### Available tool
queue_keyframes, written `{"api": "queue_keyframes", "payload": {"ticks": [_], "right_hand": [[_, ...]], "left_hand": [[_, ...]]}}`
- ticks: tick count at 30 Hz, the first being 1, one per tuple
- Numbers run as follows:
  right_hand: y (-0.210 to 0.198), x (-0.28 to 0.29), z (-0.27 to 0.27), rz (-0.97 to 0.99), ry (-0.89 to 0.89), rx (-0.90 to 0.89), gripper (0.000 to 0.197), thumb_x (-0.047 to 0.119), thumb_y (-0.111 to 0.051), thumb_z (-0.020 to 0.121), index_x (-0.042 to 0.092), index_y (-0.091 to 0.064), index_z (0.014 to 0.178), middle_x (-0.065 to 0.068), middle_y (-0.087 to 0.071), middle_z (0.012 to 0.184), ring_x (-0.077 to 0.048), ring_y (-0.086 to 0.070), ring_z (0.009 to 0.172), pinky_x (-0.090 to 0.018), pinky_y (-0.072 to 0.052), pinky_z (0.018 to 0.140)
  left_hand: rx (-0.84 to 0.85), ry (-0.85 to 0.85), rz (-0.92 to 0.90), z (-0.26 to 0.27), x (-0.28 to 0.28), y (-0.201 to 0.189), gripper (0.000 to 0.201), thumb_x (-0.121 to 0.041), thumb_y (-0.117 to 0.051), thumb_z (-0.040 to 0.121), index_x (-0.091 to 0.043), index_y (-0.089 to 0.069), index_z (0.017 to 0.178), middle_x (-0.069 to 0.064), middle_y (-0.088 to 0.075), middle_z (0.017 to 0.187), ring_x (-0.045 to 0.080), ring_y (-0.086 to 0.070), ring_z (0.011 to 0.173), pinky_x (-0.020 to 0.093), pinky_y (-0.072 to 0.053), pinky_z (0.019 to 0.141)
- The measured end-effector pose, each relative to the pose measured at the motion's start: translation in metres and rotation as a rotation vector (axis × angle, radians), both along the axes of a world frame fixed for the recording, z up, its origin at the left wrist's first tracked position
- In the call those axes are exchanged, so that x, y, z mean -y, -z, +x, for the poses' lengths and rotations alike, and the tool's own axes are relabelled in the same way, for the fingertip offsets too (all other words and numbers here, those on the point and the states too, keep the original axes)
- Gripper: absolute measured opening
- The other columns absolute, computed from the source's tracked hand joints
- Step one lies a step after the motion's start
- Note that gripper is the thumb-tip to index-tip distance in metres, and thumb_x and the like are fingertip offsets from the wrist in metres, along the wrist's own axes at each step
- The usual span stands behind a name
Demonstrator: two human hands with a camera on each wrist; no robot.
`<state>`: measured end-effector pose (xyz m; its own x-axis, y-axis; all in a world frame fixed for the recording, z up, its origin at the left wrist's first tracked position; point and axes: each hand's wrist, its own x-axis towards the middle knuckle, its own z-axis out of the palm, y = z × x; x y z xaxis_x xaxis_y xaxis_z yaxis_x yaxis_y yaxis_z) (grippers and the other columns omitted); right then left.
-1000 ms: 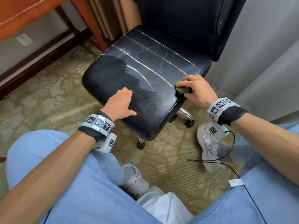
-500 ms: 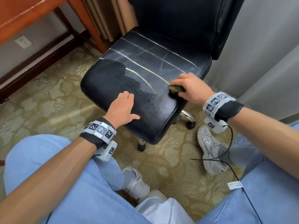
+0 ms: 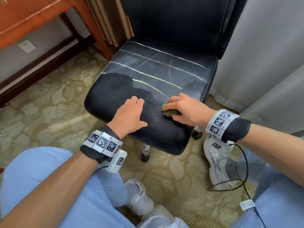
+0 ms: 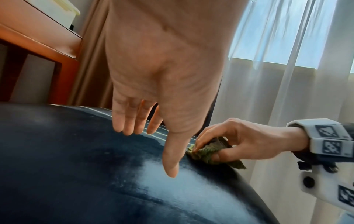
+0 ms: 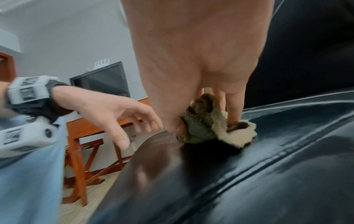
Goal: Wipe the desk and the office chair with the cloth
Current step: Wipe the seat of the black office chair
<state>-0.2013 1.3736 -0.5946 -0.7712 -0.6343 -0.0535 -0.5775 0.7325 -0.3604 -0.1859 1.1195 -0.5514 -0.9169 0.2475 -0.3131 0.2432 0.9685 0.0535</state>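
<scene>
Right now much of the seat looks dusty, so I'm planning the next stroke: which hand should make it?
Right. The right hand already grips the cloth against the chair seat, beside the dusty patch; the left hand lies flat, steadying the seat.

no legible text, labels or brands

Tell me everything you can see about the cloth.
The cloth is small, crumpled and olive green, with a paler, cream-coloured fold at one side. It looks like soft, nubby fabric. The right hand grips it, bunched under the fingers, and presses it on the front part of the black chair seat, close beside the left hand.
</scene>
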Motion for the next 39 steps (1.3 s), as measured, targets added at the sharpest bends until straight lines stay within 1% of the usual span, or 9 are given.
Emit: {"api": "queue_keyframes", "payload": {"ticks": [8, 11, 13, 18, 24, 28, 31, 35, 39], "right_hand": [[-0.008, -0.037, -0.064, 0.021, 0.406, -0.047, 0.037, 0.01, -0.063, 0.082, 0.021, -0.069, 0.117, -0.008, -0.064, 0.113, -0.039, -0.06, 0.103, -0.046, -0.049, 0.097], [-0.008, -0.013, -0.04, 0.022, 0.27, -0.05, 0.043, 0.012, -0.06, 0.077, 0.023, -0.062, 0.118, -0.004, -0.063, 0.112, -0.034, -0.055, 0.098, -0.047, -0.051, 0.089], [-0.009, 0.003, -0.012, 0.001, 0.14, -0.019, 0.047, 0.009, -0.063, 0.076, 0.021, -0.059, 0.121, -0.001, -0.063, 0.112, -0.028, -0.052, 0.099, -0.038, -0.046, 0.088], [-0.003, 0.003, 0.025, -0.079, -0.038, -0.006, 0.055, 0.003, -0.068, 0.077, 0.025, -0.059, 0.127, 0.007, -0.057, 0.128, -0.02, -0.048, 0.113, -0.03, -0.042, 0.101], [-0.001, -0.023, -0.066, -0.057, 0.256, -0.033, 0.051, 0.007, -0.065, 0.077, 0.026, -0.061, 0.123, -0.004, -0.057, 0.125, -0.037, -0.057, 0.109, -0.052, -0.051, 0.095], [-0.012, -0.03, -0.099, -0.027, 0.419, -0.066, 0.04, 0.008, -0.07, 0.084, 0.017, -0.066, 0.123, -0.013, -0.062, 0.116, -0.041, -0.061, 0.106, -0.042, -0.05, 0.089], [-0.021, -0.004, -0.095, -0.018, 0.245, 0.004, 0.032, 0.013, -0.071, 0.086, 0.022, -0.069, 0.117, -0.004, -0.065, 0.108, -0.031, -0.064, 0.104, -0.038, -0.052, 0.088], [-0.018, 0.032, -0.072, 0.072, -0.098, 0.032, 0.046, 0.011, -0.067, 0.087, 0.029, -0.063, 0.129, 0.002, -0.06, 0.125, -0.027, -0.056, 0.106, -0.043, -0.051, 0.088], [-0.028, 0.026, -0.091, 0.081, -0.056, 0.035, 0.048, 0.011, -0.07, 0.085, 0.029, -0.066, 0.129, 0.003, -0.062, 0.124, -0.024, -0.058, 0.113, -0.043, -0.052, 0.091]], "left_hand": [[0.014, 0.076, -0.085, -0.016, -0.003, 0.001, 0.077, -0.045, -0.084, 0.081, -0.014, -0.044, 0.139, 0.007, -0.044, 0.133, 0.028, -0.049, 0.12, 0.045, -0.051, 0.095], [0.034, 0.082, -0.089, -0.026, -0.006, 0.001, 0.074, -0.043, -0.087, 0.078, -0.014, -0.045, 0.132, 0.008, -0.044, 0.128, 0.029, -0.049, 0.115, 0.046, -0.052, 0.091], [0.045, 0.076, -0.088, -0.032, -0.006, 0.0, 0.076, -0.044, -0.088, 0.076, -0.014, -0.045, 0.131, 0.008, -0.044, 0.127, 0.029, -0.049, 0.114, 0.045, -0.052, 0.089], [0.06, 0.095, -0.098, -0.036, -0.005, 0.007, 0.086, -0.048, -0.088, 0.075, -0.014, -0.041, 0.138, 0.008, -0.044, 0.129, 0.029, -0.048, 0.117, 0.043, -0.052, 0.088], [0.059, 0.134, -0.066, -0.036, 0.003, 0.008, 0.093, -0.045, -0.087, 0.076, -0.017, -0.037, 0.148, 0.005, -0.042, 0.139, 0.027, -0.047, 0.122, 0.041, -0.051, 0.092], [0.063, 0.138, -0.047, -0.042, 0.007, 0.007, 0.097, -0.046, -0.087, 0.075, -0.017, -0.035, 0.151, 0.004, -0.04, 0.143, 0.027, -0.045, 0.124, 0.042, -0.05, 0.096], [0.081, 0.143, -0.01, -0.047, 0.012, 0.004, 0.094, -0.041, -0.088, 0.076, -0.019, -0.036, 0.15, 0.001, -0.039, 0.144, 0.024, -0.046, 0.125, 0.039, -0.049, 0.096], [0.069, 0.128, -0.039, -0.054, 0.021, 0.004, 0.087, -0.039, -0.088, 0.074, -0.015, -0.041, 0.143, 0.003, -0.041, 0.135, 0.025, -0.046, 0.12, 0.04, -0.049, 0.093], [0.067, 0.069, -0.081, -0.058, 0.032, 0.004, 0.092, -0.045, -0.09, 0.071, -0.013, -0.039, 0.141, 0.005, -0.04, 0.132, 0.026, -0.046, 0.119, 0.046, -0.05, 0.094]]}}
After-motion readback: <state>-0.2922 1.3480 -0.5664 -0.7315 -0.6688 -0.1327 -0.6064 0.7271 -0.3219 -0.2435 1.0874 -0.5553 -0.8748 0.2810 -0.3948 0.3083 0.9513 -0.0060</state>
